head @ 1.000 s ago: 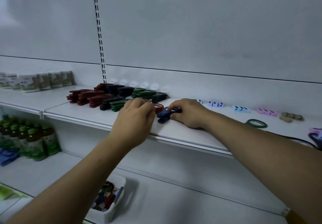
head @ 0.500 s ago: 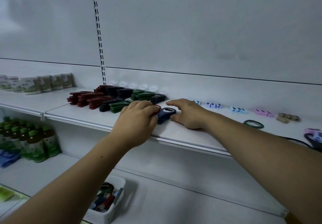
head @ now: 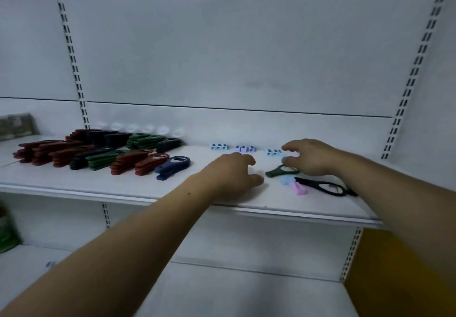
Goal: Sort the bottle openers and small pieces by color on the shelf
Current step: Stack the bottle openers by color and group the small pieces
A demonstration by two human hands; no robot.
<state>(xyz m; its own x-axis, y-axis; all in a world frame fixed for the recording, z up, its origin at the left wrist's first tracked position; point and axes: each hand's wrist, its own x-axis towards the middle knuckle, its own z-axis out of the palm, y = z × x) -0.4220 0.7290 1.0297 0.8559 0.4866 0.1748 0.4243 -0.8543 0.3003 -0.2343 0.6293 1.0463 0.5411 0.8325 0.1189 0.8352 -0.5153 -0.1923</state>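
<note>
Head view: a dark green plastic bottle opener [head: 278, 172] is seen near the white metal shelf's [head: 148, 189] front edge, beneath the spread, empty right hand [head: 312, 157]. A black plastic opener [head: 325, 186] and pink plastic piece [head: 297, 188] are left unsorted beside it; colour-sorted opener stacks [head: 61, 154] are ranged leftward.

Bare left forearm [head: 128, 240] with dark mole [head: 188, 193], bare right forearm [head: 399, 208], bare left hand [head: 232, 176], bare right hand [head: 312, 156]

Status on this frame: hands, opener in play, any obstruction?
Left hand loosely curled, nothing visible in it. Right hand open above dark green plastic bottle opener. Black bottle opener and pink small piece close beside it, nothing blocking.
</note>
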